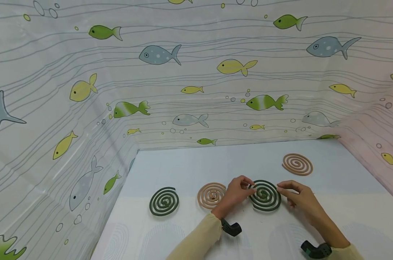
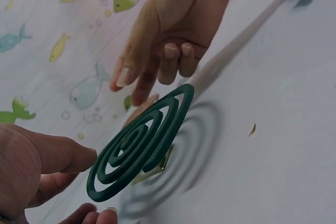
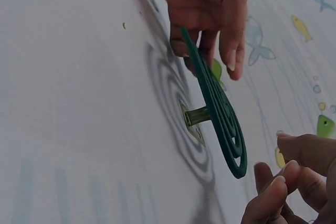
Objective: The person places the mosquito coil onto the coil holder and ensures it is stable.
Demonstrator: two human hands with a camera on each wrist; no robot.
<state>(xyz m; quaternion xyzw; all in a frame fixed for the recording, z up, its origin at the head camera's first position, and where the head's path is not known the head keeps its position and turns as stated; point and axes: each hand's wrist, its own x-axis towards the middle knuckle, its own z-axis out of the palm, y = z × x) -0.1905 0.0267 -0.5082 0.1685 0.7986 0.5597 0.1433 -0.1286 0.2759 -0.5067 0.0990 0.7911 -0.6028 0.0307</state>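
A dark green mosquito coil (image 1: 264, 210) sits raised off the white table on a small green stand (image 3: 197, 115). The coil's shadow falls on the table below it. In the head view my left hand (image 1: 235, 191) is at the coil's left edge. The left wrist view shows that hand's fingertips right beside the rim; whether they touch it is hard to tell. My right hand (image 1: 302, 198) is at the opposite edge, fingers bent loosely. In the right wrist view its fingertips are apart from the coil.
Left of my hands lie another green coil (image 1: 162, 215) and a tan coil (image 1: 201, 196), the latter partly behind my left hand. A second tan coil (image 1: 297, 154) lies farther back at the right. Fish-patterned sheeting (image 1: 196, 104) encloses the white table (image 1: 183, 166).
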